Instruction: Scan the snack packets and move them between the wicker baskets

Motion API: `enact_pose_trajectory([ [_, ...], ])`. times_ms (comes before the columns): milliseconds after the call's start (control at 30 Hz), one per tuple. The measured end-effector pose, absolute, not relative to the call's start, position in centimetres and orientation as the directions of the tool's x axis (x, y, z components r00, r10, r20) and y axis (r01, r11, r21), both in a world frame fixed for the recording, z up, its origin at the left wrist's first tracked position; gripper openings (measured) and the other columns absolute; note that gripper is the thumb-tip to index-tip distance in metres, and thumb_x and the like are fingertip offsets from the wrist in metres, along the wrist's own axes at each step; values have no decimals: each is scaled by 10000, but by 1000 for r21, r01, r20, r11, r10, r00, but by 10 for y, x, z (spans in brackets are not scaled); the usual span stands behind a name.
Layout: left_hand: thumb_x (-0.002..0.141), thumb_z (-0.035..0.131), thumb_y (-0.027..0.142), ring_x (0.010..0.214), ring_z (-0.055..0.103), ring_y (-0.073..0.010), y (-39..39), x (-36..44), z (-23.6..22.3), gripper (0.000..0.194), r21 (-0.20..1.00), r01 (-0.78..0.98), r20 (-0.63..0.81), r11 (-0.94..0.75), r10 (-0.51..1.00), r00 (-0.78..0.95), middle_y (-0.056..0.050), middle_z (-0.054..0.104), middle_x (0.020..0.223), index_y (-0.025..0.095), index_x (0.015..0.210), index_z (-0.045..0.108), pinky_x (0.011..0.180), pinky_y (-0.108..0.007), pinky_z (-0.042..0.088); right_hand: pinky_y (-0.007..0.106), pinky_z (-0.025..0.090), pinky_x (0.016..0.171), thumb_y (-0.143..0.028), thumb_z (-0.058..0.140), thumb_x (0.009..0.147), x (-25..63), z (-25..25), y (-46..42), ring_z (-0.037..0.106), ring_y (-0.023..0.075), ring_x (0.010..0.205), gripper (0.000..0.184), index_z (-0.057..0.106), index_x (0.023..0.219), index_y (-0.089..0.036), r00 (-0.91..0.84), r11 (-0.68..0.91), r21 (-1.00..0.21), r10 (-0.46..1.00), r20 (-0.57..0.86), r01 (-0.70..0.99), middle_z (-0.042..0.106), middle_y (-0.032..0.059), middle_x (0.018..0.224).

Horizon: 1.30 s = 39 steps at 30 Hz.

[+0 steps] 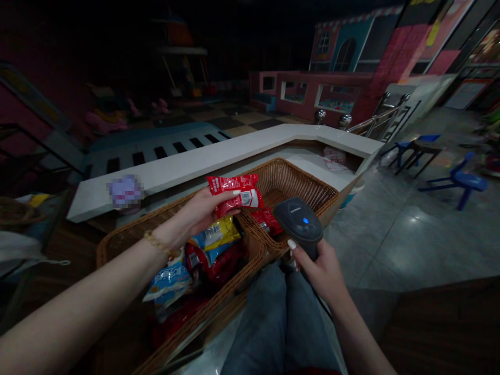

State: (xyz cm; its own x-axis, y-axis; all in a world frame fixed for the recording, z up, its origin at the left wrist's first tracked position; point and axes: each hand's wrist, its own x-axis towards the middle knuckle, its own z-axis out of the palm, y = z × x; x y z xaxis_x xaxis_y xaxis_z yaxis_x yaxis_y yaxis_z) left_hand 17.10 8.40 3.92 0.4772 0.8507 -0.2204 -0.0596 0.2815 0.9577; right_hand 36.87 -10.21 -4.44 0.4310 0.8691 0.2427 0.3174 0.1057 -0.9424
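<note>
My left hand is closed on a red snack packet, whose white barcode patch faces up. It is held over the place where two wicker baskets meet. In the near-left basket lie several snack bags, among them a yellow-and-blue bag and a light blue bag. The right basket has a red packet at its near-left corner. My right hand is wrapped round the handle of a dark barcode scanner with a blue light on top. The scanner's head is right of the held packet, apart from it.
A white counter ledge runs behind the baskets, with a blurred purple item on its left end. Folded papers lie on the shelf at right. Blue stools stand on the tiled floor. My knees are below the baskets.
</note>
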Motion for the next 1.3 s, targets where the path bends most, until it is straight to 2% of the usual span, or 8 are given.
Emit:
enact_pose_trajectory([
  [167, 791, 807, 129, 848, 764, -181, 70, 153, 30, 185, 951, -146, -183, 272, 877, 444, -113, 805, 1001, 109, 972, 773, 841, -280, 621, 261, 462, 541, -366, 663, 856, 356, -45, -102, 613, 193, 565, 168, 677, 856, -199, 369, 129, -922, 889, 270, 364, 598, -27, 548],
  [367, 791, 834, 184, 836, 760, -171, 70, 154, 24, 202, 952, -211, -120, 221, 906, 406, -99, 807, 992, 125, 977, 778, 869, -283, 610, 258, 494, 575, -331, 654, 862, 341, -44, -102, 670, 205, 630, 150, 683, 919, -195, 307, 156, -904, 906, 291, 398, 687, 3, 660],
  [533, 757, 870, 220, 850, 748, -152, 68, 153, 18, 230, 946, -260, -70, 191, 908, 413, -69, 810, 983, 153, 960, 788, 859, -258, 597, 263, 533, 675, -286, 636, 870, 331, -41, -100, 700, 204, 711, 179, 697, 1005, -187, 249, 205, -884, 911, 329, 419, 745, 18, 793],
  [767, 644, 927, 210, 908, 741, -170, 63, 153, 18, 386, 968, -217, -17, 123, 901, 434, -60, 808, 994, 153, 998, 783, 904, -288, 572, 264, 545, 712, -266, 622, 866, 326, -37, -97, 713, 203, 750, 222, 693, 1058, -179, 226, 220, -882, 915, 335, 417, 761, 24, 848],
  [1000, 653, 921, 236, 877, 732, -171, 67, 155, 14, 352, 970, -239, 60, 34, 926, 374, -55, 803, 1001, 153, 961, 772, 892, -309, 572, 263, 546, 695, -267, 609, 867, 324, -33, -100, 703, 194, 715, 190, 686, 1022, -186, 203, 227, -885, 922, 330, 406, 754, 18, 822],
  [1300, 645, 917, 287, 1028, 740, -264, 63, 155, 16, 410, 961, -271, 53, 48, 934, 354, -98, 800, 1003, 126, 980, 742, 972, -400, 570, 250, 533, 663, -266, 603, 871, 322, -30, -98, 690, 187, 696, 188, 680, 1025, -192, 207, 231, -882, 918, 337, 411, 747, 17, 808],
])
